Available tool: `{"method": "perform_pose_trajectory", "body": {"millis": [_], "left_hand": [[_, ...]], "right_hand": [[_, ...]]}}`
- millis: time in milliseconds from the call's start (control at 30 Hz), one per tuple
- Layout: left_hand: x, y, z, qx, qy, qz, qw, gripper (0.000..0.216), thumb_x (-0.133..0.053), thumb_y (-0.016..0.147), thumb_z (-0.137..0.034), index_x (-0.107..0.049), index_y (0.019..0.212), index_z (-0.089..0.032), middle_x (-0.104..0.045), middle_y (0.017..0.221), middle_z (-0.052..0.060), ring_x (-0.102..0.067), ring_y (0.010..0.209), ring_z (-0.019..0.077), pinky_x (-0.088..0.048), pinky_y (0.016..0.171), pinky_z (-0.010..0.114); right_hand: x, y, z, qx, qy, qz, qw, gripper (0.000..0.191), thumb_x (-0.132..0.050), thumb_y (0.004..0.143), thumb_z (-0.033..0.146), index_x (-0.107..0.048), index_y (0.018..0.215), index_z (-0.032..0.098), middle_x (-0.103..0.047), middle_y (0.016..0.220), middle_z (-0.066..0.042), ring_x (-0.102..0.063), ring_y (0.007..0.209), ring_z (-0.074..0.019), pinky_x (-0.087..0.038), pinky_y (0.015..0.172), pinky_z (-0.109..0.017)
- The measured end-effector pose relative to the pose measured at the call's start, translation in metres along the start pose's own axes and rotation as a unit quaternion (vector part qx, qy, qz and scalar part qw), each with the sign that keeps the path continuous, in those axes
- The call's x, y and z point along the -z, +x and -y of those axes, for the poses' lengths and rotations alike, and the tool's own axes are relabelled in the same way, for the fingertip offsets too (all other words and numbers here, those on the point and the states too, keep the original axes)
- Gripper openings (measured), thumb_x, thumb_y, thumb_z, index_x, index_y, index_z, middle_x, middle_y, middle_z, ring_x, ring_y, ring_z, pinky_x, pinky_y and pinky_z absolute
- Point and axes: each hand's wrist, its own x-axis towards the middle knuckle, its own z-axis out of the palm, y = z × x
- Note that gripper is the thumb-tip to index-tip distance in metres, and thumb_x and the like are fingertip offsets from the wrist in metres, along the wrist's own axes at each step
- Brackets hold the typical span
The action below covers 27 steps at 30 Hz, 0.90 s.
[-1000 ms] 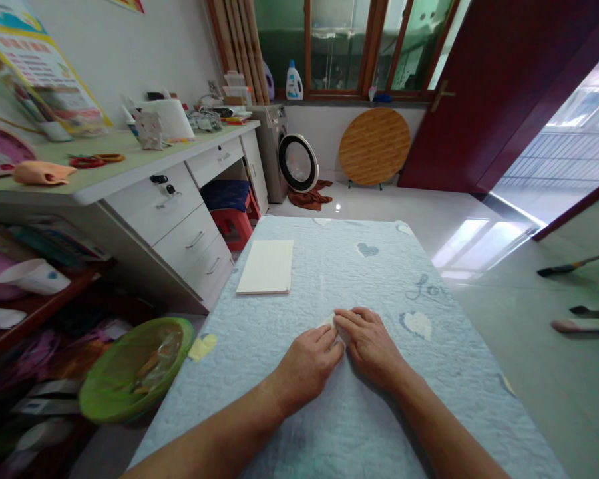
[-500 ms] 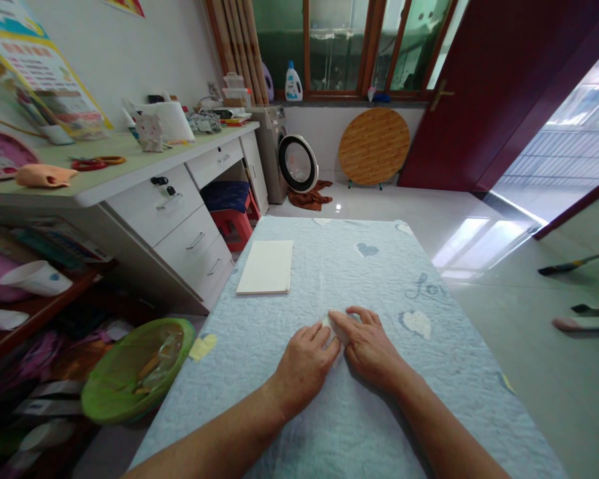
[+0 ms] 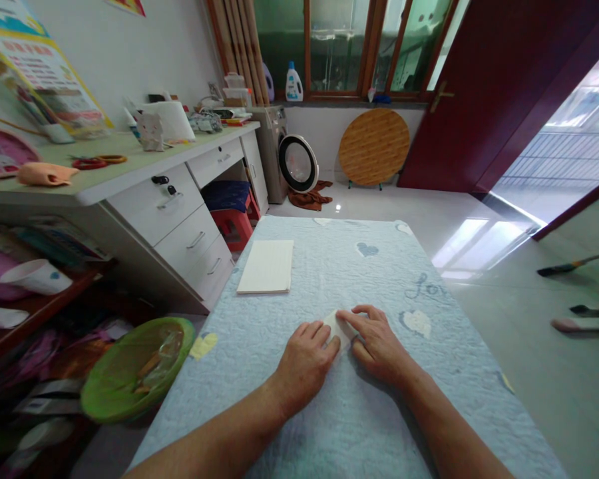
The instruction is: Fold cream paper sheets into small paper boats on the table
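head view: a small folded white piece of cloth or paper (image 3: 337, 326) is pinned on a pale blue quilted cover (image 3: 359, 426) by the open, unclenched left hand (image 3: 307, 362) and right hand (image 3: 374, 346); its fold could spring open if the hands are lifted unevenly.
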Motion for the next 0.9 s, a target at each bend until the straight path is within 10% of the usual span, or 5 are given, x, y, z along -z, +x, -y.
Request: {"method": "perform_pose_trajectory", "body": {"millis": [600,900], "left_hand": [[0.001,-0.001,0.002,-0.004,-0.025,0.004,1.000,0.020,-0.050,0.089,-0.012,-0.060,0.106,-0.016,-0.063,0.122,0.016,-0.061,0.112,0.0273,-0.055,0.090,0.042],[0.014,0.001,0.027,0.038,-0.230,0.002,0.972,0.050,-0.068,0.074,-0.017,-0.058,0.123,-0.019,-0.059,0.126,0.009,-0.052,0.115,0.0253,-0.044,0.102,0.043]], "right_hand": [[0.027,-0.010,-0.003,-0.014,-0.020,0.003,1.000,0.033,-0.050,0.075,0.008,-0.075,0.091,0.023,-0.065,0.083,-0.006,-0.057,0.087,-0.0224,-0.041,0.085,-0.039],[0.021,-0.009,-0.005,-0.002,0.059,-0.032,0.998,0.018,-0.053,0.082,0.012,-0.066,0.091,0.020,-0.062,0.083,-0.005,-0.056,0.082,-0.0198,-0.044,0.077,-0.034]]}}
